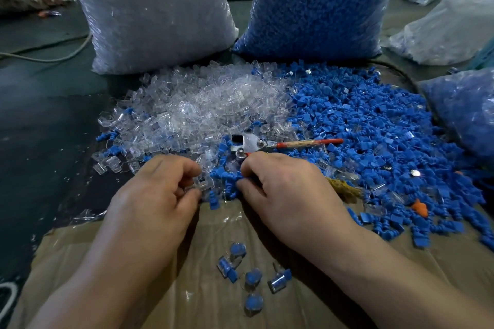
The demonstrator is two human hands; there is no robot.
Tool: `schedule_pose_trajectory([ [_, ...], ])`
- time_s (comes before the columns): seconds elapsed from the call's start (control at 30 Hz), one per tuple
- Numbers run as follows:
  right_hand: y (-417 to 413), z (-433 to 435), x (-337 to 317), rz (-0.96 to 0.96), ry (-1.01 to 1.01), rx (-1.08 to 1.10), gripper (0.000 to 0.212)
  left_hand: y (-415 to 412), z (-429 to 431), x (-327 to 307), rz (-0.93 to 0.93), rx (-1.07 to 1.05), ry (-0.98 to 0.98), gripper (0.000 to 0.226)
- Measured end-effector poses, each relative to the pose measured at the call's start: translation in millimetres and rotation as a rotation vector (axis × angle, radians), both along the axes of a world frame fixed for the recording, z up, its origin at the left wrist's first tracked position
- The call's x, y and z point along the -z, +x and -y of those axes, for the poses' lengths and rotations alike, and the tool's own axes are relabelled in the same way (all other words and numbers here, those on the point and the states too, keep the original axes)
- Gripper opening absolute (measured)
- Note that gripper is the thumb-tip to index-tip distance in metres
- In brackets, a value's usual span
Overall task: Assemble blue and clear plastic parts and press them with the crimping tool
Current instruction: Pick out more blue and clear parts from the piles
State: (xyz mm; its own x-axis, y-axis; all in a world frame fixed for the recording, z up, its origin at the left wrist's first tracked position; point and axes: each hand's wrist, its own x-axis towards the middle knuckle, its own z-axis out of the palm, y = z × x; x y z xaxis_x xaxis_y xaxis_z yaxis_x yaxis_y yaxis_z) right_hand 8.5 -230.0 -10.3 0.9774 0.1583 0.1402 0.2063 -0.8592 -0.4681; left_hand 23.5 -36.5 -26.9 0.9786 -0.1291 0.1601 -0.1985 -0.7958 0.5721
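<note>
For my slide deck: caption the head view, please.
Left hand pinches a clear part, right hand a blue part, beside the crimping tool.

Dim, soft light; edges warped.

Blue parts point(374, 125) beside clear parts point(187, 107), a red-handled silver crimping tool point(256, 143), brown cardboard point(187, 288).

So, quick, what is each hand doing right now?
Left hand: pinches a small clear plastic part.
Right hand: curled among small blue plastic parts; whether it grips one cannot be told.
</note>
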Motion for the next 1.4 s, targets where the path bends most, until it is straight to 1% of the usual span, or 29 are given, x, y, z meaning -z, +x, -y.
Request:
schedule_pose_trajectory([
  [0.17,-2,3,-1,0.029,0.079,0.003,0.014,-4,2,-1,0.061,0.015,-0.062,0.019],
  [0.27,-2,2,0,0.066,0.124,0.006,0.010,-5,3,0,0.074,-0.003,-0.131,0.028],
  [0.33,-3,2,-1,0.078,0.227,0.018,0.006,-6,4,-1,0.090,-0.003,-0.198,0.030],
  [0.4,-4,2,-3,0.041,0.402,0.023,0.005,-7,6,-1,0.032,0.002,-0.390,0.029],
  [0.5,-8,2,-7,-0.117,0.705,-0.026,0.014,-8,12,-1,-0.122,0.067,-0.767,0.035],
  [0.57,-10,2,-9,-0.164,0.803,-0.067,0.018,-9,14,-1,-0.214,0.115,-0.930,0.041],
  [0.63,-12,1,-10,-0.162,0.813,-0.081,0.019,-9,14,-1,-0.275,0.152,-1.014,0.048],
  [0.77,-12,2,-10,-0.117,0.698,-0.061,0.020,-7,14,2,-0.313,0.137,-1.126,0.046],
  [0.87,-13,2,-10,-0.061,0.653,-0.068,0.025,-7,15,1,-0.302,0.135,-1.137,0.048],
  [0.97,-14,3,-9,-0.011,0.685,-0.058,0.026,-8,16,-3,-0.249,0.151,-1.067,0.047],
  [1.03,-14,3,-9,-0.015,0.702,-0.063,0.023,-11,17,-6,-0.188,0.155,-0.988,0.048],
  [1.1,-14,3,-10,-0.047,0.678,-0.075,0.019,-14,19,-9,-0.121,0.155,-0.880,0.044],
  [1.17,-14,2,-9,-0.065,0.658,-0.064,0.018,-17,22,-12,-0.047,0.161,-0.751,0.047],
  [1.2,-14,1,-9,-0.085,0.681,-0.056,0.018,-17,23,-12,-0.020,0.159,-0.725,0.046],
  [1.23,-14,1,-8,-0.121,0.736,-0.050,0.018,-18,24,-13,-0.006,0.155,-0.737,0.043],
  [1.3,-13,3,-9,-0.241,0.878,-0.040,0.013,-19,26,-14,-0.002,0.147,-0.828,0.041],
  [1.37,-13,3,-11,-0.347,0.907,-0.059,0.003,-19,27,-15,-0.001,0.150,-0.886,0.039],
  [1.4,-14,4,-10,-0.354,0.883,-0.068,0.007,-20,28,-14,-0.005,0.154,-0.880,0.039],
])
